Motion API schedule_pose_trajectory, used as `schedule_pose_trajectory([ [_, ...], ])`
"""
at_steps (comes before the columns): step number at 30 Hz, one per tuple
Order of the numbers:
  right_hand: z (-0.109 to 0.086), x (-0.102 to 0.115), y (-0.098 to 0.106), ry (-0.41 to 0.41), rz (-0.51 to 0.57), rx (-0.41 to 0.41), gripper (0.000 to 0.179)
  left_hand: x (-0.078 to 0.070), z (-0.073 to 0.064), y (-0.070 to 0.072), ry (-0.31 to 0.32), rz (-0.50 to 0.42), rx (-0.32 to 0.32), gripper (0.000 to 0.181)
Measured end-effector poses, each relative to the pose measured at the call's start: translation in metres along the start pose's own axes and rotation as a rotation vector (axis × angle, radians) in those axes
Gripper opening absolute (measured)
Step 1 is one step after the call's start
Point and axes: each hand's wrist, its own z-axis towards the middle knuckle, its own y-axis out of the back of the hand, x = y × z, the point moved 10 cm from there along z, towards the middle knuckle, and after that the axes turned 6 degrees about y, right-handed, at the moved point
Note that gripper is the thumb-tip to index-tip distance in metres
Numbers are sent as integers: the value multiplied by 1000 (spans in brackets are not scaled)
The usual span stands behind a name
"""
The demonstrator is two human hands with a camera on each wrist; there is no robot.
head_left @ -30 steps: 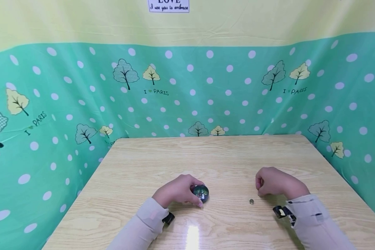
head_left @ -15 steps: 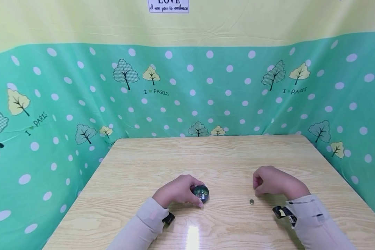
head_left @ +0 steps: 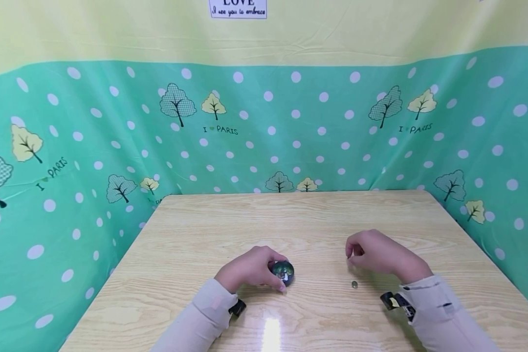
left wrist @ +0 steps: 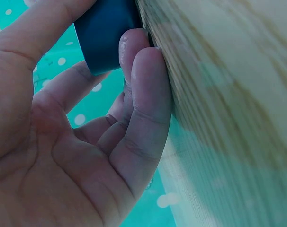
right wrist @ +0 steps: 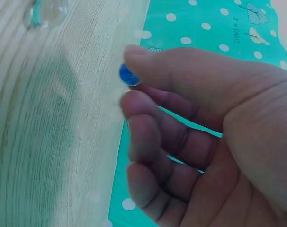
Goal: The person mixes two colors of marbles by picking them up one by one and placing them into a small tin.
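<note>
My left hand grips a short, dark blue metallic cylinder with a glossy round top, thumb and fingers at its sides. In the left wrist view the cylinder's smooth blue wall shows, and the fingertips lie right at the tabletop. My right hand pinches a small blue marble between thumb and index finger, the other fingers curled below. From the head view the blue marble is mostly hidden by the fingers. A clear glass marble lies on the table just in front of the right hand.
Both hands work over a light wood-grain table. A green and yellow curtain with dots and trees surrounds it at the back and sides. Each wrist wears a small black camera mount, the right camera mount close over the tabletop.
My right hand has moved left and slightly away from me, rising a little off the table with the blue marble. The left hand and cylinder have stayed put.
</note>
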Motion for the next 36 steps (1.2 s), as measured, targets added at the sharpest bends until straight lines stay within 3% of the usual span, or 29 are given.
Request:
schedule_pose_trajectory([
  [19, 14, 32, -2, 168, -80, -148, 10, 3, 0, -1, 7, 15, -9, 68],
  [36, 14, 69, -3, 340, -56, -298, 13, 3, 3, -1, 10, -4, 9, 66],
])
